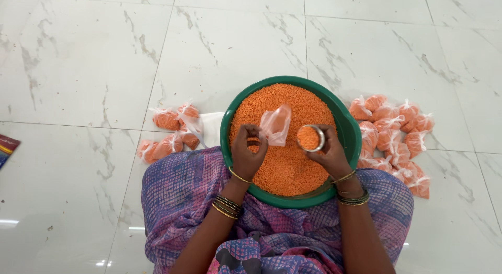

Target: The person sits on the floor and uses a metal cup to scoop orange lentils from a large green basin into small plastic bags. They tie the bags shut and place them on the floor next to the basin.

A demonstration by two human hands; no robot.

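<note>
**A:** Head view, what is the largest surface?

**B:** A white marble-tiled floor [78, 59] fills the frame. The person sits on it, and a purple and blue checked cloth [178, 195] covers the lap at the bottom.

**A:** And resting against the lap?

**B:** A round green basin [349, 128], filled nearly to the rim with orange-red lentils [285, 164]. Its near edge touches the cloth.

**A:** What flanks the basin?

**B:** On the person's right lies a large heap of filled bags [393, 138], small knotted clear bags of lentils, just beside the basin wall. On the person's left lies a smaller cluster of filled bags [168, 132], some touching a flat pile of empty clear bags [212, 128] at the basin's edge. A strip of coloured object [6, 148] shows at the far left border; what it is cannot be told.

**A:** State of the left hand?

**B:** The left hand [246, 153] is above the lentils, its grip pinched together on the mouth of a clear plastic bag [276, 125], which hangs open and already holds a little of the lentils. Gold and dark bangles sit on the wrist.

**A:** And the right hand?

**B:** The right hand [329, 151] has its grip clamped around a small steel cup [309, 138], heaped with lentils and tilted toward the bag, just beside it. Both hands are over the middle of the basin.
</note>
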